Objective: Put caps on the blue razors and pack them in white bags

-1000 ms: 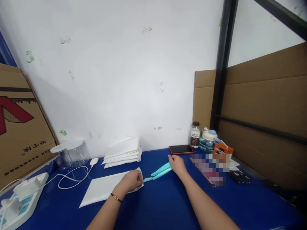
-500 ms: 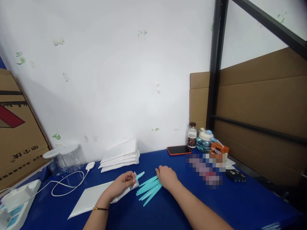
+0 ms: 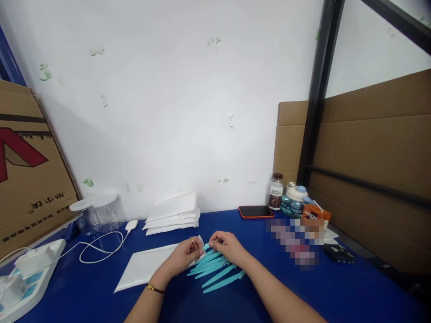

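Note:
A flat white padded envelope point(image 3: 148, 268) lies on the blue table point(image 3: 303, 291). My left hand point(image 3: 184, 255) is closed on the envelope's open right end, fingers pinching its edge. My right hand point(image 3: 226, 246) is closed in a pinch at the upper end of several turquoise plastic strips point(image 3: 215, 272), right beside the envelope's mouth. The strips fan out on the table below both hands. The two hands are almost touching.
A stack of white envelopes point(image 3: 173, 212) leans at the wall. Clear jars point(image 3: 97, 216), a white cable point(image 3: 101, 249) and a power strip point(image 3: 23, 278) sit left. A phone point(image 3: 256, 211), bottles point(image 3: 286, 197) and an orange box point(image 3: 314, 215) stand right. Cardboard point(image 3: 30, 166) flanks both sides.
My right hand drew the turquoise strips leftward from the table's middle to the envelope's mouth. My left hand lifted the envelope's end and now meets the right hand.

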A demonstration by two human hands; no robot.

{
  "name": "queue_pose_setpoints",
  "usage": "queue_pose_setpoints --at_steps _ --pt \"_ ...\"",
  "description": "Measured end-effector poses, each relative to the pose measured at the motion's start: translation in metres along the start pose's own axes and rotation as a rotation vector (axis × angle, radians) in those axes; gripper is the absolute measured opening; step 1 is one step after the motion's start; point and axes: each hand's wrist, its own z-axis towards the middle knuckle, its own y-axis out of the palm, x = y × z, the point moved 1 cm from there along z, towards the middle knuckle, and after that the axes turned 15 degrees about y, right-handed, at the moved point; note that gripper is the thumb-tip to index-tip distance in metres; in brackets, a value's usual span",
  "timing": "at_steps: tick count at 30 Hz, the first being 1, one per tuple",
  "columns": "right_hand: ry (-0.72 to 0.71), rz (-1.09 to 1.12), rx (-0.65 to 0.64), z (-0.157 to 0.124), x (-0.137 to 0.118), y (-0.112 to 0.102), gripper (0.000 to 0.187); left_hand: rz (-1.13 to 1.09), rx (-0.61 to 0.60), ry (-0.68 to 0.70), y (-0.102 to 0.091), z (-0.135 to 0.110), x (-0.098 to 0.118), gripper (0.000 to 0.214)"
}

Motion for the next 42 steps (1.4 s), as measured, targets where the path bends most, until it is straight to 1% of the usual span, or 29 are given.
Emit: queue_pose_setpoints --at_steps 1,2,3,6,8,10,11,12,13,15,17,18,20,22,25,27,29,31,33,35,37,39,40,42 --pt "0.014 0.052 -0.037 0.002 0.001 0.000 0.014 0.045 -0.003 -0.007 -0.001 -0.001 -0.002 0.033" --pt "0.034 0.102 -0.046 0.005 0.003 -0.002 0.013 0.098 -0.005 -0.023 -0.003 -0.003 -0.005 0.032" --pt "0.058 0.155 -0.027 0.007 0.006 -0.008 0.012 0.148 -0.010 -0.045 -0.007 -0.006 -0.008 0.032" --pt "0.140 0.326 0.115 0.013 0.015 -0.038 0.015 0.241 -0.024 -0.100 -0.023 -0.014 -0.014 0.031" --pt "0.174 0.426 0.188 0.016 0.021 -0.058 0.017 0.294 0.050 -0.076 -0.032 -0.015 -0.011 0.032" --pt "0.193 0.477 0.191 0.018 0.025 -0.066 0.020 0.343 0.177 -0.017 -0.034 -0.007 -0.004 0.037" --pt "0.198 0.483 0.171 0.019 0.026 -0.066 0.020 0.358 0.222 0.013 -0.033 -0.001 0.001 0.038" --pt "0.199 0.478 0.145 0.020 0.027 -0.063 0.021 0.361 0.234 0.036 -0.029 0.007 0.004 0.039" --pt "0.198 0.468 0.121 0.022 0.029 -0.060 0.022 0.360 0.209 0.052 -0.025 0.015 0.007 0.038" --pt "0.198 0.449 0.092 0.024 0.032 -0.053 0.023 0.348 0.097 0.053 -0.015 0.031 0.008 0.033" --pt "0.212 0.444 0.101 0.026 0.036 -0.051 0.023 0.327 0.004 0.010 -0.007 0.044 0.003 0.028" --pt "0.225 0.447 0.117 0.027 0.038 -0.052 0.023 0.319 -0.004 -0.013 -0.005 0.048 -0.002 0.027" --pt "0.249 0.462 0.145 0.029 0.041 -0.056 0.023 0.315 0.041 -0.018 -0.001 0.053 -0.011 0.029" --pt "0.259 0.475 0.146 0.031 0.043 -0.059 0.023 0.307 0.081 0.015 0.001 0.055 -0.020 0.032" --pt "0.258 0.466 0.114 0.033 0.043 -0.056 0.024 0.284 0.040 0.023 0.005 0.056 -0.030 0.032" --pt "0.264 0.429 0.094 0.034 0.043 -0.053 0.024 0.311 0.019 0.002 0.006 0.057 -0.034 0.030" --pt "0.290 0.324 0.126 0.034 0.044 -0.054 0.024 0.391 0.018 -0.012 0.003 0.056 -0.037 0.029" --pt "0.326 0.190 0.203 0.034 0.047 -0.061 0.023 0.492 0.006 -0.040 -0.002 0.054 -0.040 0.028" --pt "0.357 0.086 0.288 0.033 0.052 -0.073 0.021 0.565 -0.021 -0.083 -0.008 0.049 -0.043 0.027" --pt "0.387 0.029 0.339 0.031 0.056 -0.085 0.018 0.605 -0.045 -0.133 -0.013 0.044 -0.044 0.026" --pt "0.406 -0.117 0.409 0.029 0.057 -0.092 0.013 0.626 -0.043 -0.163 -0.017 0.041 -0.044 0.021" --pt "0.366 -0.319 0.459 0.026 0.053 -0.091 0.010 0.642 -0.015 -0.165 -0.019 0.039 -0.041 0.019" --pt "0.324 -0.413 0.451 0.025 0.050 -0.087 0.011 0.649 0.006 -0.153 -0.019 0.039 -0.038 0.020" --pt "0.218 -0.526 0.357 0.023 0.043 -0.074 0.012 0.652 0.051 -0.112 -0.016 0.040 -0.031 0.021"
